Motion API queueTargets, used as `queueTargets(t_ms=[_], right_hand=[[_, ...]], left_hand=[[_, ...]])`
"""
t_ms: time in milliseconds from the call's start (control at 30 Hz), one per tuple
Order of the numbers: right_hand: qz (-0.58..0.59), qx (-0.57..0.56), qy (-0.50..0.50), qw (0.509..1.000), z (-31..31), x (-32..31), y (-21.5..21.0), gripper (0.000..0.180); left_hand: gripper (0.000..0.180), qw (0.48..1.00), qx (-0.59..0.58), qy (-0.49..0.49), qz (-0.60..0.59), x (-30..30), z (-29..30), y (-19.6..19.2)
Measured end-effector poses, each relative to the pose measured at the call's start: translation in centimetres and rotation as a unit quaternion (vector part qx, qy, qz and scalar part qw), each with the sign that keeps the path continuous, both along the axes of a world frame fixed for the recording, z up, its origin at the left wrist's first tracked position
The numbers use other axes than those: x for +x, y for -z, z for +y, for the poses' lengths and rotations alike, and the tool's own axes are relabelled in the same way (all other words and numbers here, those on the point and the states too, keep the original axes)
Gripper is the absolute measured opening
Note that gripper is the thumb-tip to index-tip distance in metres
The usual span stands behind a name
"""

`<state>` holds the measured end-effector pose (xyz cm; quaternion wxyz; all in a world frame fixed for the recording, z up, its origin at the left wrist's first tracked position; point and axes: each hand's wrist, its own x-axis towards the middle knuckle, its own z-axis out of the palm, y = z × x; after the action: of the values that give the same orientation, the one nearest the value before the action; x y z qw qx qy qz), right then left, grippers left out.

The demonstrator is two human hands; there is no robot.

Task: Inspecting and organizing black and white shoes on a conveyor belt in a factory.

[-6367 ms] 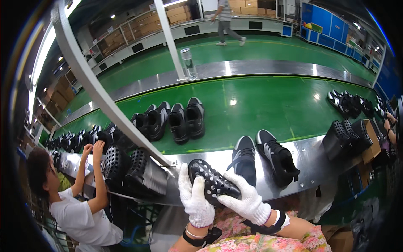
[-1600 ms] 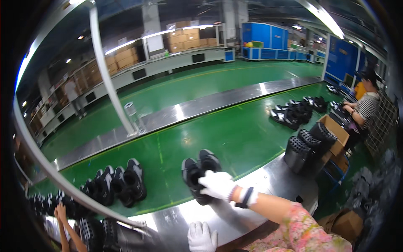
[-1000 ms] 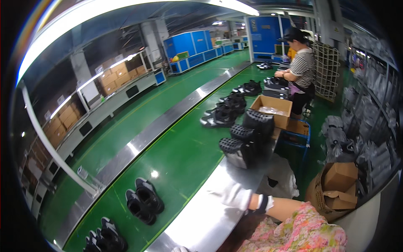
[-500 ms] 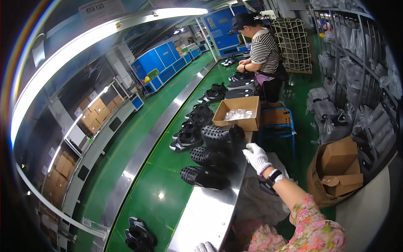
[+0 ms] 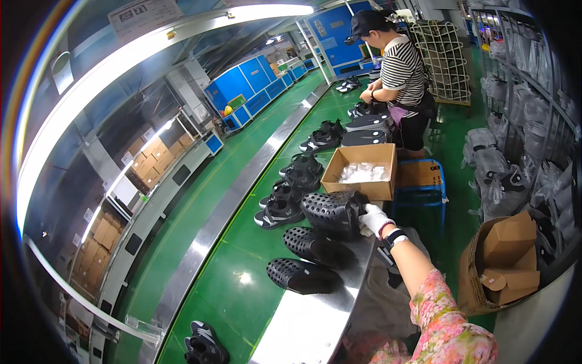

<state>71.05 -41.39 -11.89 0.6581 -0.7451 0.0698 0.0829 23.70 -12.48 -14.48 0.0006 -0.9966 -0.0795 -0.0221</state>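
Note:
In a white glove, my right hand (image 5: pixel 374 220) is closed on the heel end of a black clog (image 5: pixel 330 213) with a holed toe. Two more black clogs, a middle one (image 5: pixel 309 246) and a nearer one (image 5: pixel 302 276), lie beside it on the metal bench edge (image 5: pixel 303 321), toes pointing left toward the green belt. Just beyond the held clog stands an open cardboard box (image 5: pixel 383 189) with small white packets (image 5: pixel 364 173) inside. My left hand is out of view; only floral sleeve shows at the lower edge.
Black-and-grey sneakers (image 5: pixel 280 206) line the green conveyor belt (image 5: pixel 230 273), with another pair (image 5: pixel 205 344) at the near left. Across the belt's far end, a co-worker (image 5: pixel 397 73) in a striped shirt handles shoes. A carton (image 5: pixel 470 273) and bagged racks (image 5: pixel 527 115) stand right.
My right hand has moved from beside the bench onto the far clog's heel end and closed there. The left glove has dropped out of view. The whole view has shifted slightly.

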Motion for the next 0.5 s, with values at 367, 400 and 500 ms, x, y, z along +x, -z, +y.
queueTargets(t_ms=[367, 400, 500], right_hand=[[-0.146, -0.119, 0.064, 0.98, -3.1, -0.5, 3.0, 0.041], [-0.132, -0.113, 0.065, 0.983, -3.8, -1.2, 3.5, 0.04], [-0.068, -0.024, 0.043, 0.997, -3.9, -4.3, 1.8, 0.035]], left_hand=[[0.091, 0.999, 0.005, 0.017, -0.044, 0.6, -0.5, 0.4], [0.091, 0.999, 0.004, 0.017, -0.045, 0.6, -0.3, 0.5], [0.091, 0.999, -0.004, 0.007, -0.033, 0.4, -0.3, 0.6]])
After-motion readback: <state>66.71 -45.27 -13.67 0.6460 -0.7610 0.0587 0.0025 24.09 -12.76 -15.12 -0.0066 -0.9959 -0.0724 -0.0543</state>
